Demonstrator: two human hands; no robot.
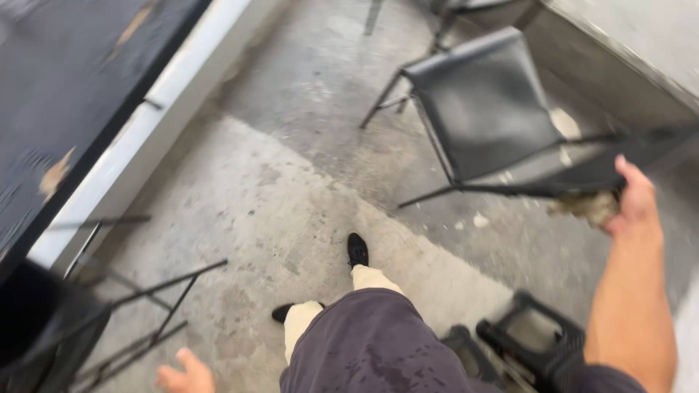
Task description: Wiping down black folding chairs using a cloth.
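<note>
Black chair (484,109) is seen in the head view tipped over on a grey concrete floor (291,189), its padded panel facing up and its long axis running from upper left to lower right, thin metal legs pointing left. The right hand (632,200) is clamped on the chair's lower right edge together with what appears to be a crumpled cloth (588,206); blur limits certainty. The left hand (186,375) hangs open and empty at lower left, well apart from the chair. A dark tabletop (65,87) borders the left side.
</note>
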